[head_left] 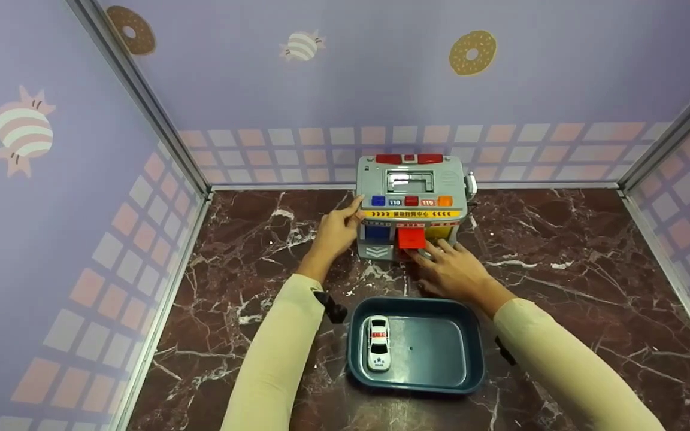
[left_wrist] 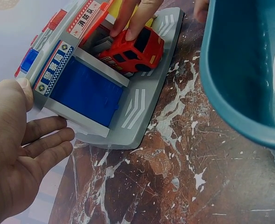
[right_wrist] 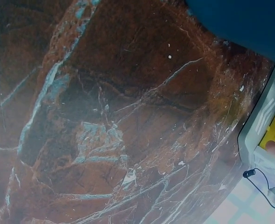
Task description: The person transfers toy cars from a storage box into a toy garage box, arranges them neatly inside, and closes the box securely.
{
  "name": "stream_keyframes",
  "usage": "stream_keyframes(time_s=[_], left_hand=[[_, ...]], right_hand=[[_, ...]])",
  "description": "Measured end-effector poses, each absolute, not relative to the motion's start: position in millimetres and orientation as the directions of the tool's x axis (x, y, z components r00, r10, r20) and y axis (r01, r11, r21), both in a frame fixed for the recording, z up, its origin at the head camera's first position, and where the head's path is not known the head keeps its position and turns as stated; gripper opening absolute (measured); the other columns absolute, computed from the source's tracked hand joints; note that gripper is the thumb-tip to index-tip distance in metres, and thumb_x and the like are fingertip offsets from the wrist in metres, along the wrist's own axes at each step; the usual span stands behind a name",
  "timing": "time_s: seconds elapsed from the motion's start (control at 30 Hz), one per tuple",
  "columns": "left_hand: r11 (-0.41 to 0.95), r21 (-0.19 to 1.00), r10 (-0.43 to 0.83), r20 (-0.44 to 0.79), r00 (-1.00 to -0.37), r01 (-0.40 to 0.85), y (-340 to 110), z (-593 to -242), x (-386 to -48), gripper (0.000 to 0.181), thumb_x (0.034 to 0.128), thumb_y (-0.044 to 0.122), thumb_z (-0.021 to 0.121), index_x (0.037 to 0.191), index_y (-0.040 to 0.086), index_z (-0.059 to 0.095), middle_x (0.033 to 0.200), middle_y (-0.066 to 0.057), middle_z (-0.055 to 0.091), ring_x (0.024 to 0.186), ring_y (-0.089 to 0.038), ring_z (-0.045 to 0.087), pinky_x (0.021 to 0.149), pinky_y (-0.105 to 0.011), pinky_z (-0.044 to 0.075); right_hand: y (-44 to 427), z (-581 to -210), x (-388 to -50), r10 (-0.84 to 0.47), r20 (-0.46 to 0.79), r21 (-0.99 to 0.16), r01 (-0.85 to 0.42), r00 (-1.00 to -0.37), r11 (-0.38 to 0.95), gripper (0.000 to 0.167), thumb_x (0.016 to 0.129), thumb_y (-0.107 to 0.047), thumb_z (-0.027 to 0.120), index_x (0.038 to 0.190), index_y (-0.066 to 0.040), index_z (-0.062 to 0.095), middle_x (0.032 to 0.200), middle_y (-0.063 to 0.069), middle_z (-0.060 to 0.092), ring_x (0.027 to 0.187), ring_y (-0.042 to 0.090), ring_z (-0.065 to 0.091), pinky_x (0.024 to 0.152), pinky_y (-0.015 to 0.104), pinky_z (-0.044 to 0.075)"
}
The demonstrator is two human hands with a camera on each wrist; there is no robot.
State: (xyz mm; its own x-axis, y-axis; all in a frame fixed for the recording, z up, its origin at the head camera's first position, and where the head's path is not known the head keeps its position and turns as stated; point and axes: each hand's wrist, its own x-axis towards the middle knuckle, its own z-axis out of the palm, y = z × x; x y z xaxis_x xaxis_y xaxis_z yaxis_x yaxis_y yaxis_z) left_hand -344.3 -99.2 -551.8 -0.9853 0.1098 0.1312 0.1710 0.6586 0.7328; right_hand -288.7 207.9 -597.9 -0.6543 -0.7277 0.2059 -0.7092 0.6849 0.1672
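A grey toy rescue station (head_left: 411, 179) stands against the back wall, with blue, red and yellow garage doors. Its middle red door (head_left: 411, 237) is swung up. A red toy car (left_wrist: 136, 50) sits partly inside that middle bay, its other end out on the ramp. My right hand (head_left: 453, 272) rests two fingertips on the car, thumb held apart from it; other fingers lie by the yellow door (right_wrist: 273, 133). My left hand (head_left: 338, 230) touches the station's left edge with thumb and index finger, the remaining fingers loosely extended beside the blue door (left_wrist: 87, 91).
A dark teal tray (head_left: 474, 359) lies in front of the station, between my forearms. Inside it, on the left, is a white toy police car (head_left: 378, 344). Patterned purple walls enclose the marbled tabletop (head_left: 237, 263) at the back and sides. A thin black cord (right_wrist: 263, 184) hangs beside the station.
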Motion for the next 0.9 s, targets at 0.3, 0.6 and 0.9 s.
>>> stream_keyframes(time_s=[0.3,0.6,0.9], left_hand=[[0.652,0.74,0.108,0.125,-0.986,0.165,-98.9,-553.1,-345.3,0.05,0.1115,0.044,0.061,0.16,0.031,0.059,0.155,-0.016,0.063,0.143,-0.043,0.064,0.121,-0.055,0.052],[0.649,0.742,0.109,0.125,-0.986,0.166,-99.4,-554.2,-345.9,0.05,0.1116,0.044,0.061,0.16,0.032,0.059,0.155,-0.016,0.063,0.142,-0.043,0.065,0.12,-0.055,0.052],[0.65,0.736,0.115,0.149,-0.982,0.188,-100.6,-555.2,-345.6,0.049,0.1119,0.043,0.062,0.159,0.031,0.061,0.155,-0.013,0.064,0.142,-0.041,0.065,0.12,-0.054,0.053]], right_hand=[[206.5,-593.9,-289.2,-0.717,0.133,0.153,-0.701,-0.684,0.697,0.077,0.1,-0.05,0.076,0.166,-0.018,0.052,0.155,0.011,0.062,0.128,0.042,0.062,0.102,0.062,0.059],[210.2,-597.6,-292.3,-0.756,0.202,0.158,-0.741,-0.622,0.652,0.066,0.097,-0.043,0.08,0.157,-0.024,0.062,0.15,0.015,0.065,0.121,0.042,0.067,0.092,0.058,0.061],[207.4,-598.2,-294.7,-0.728,0.186,0.174,-0.707,-0.66,0.685,0.062,0.098,-0.044,0.079,0.155,-0.023,0.064,0.147,0.012,0.064,0.119,0.042,0.064,0.09,0.056,0.062]])
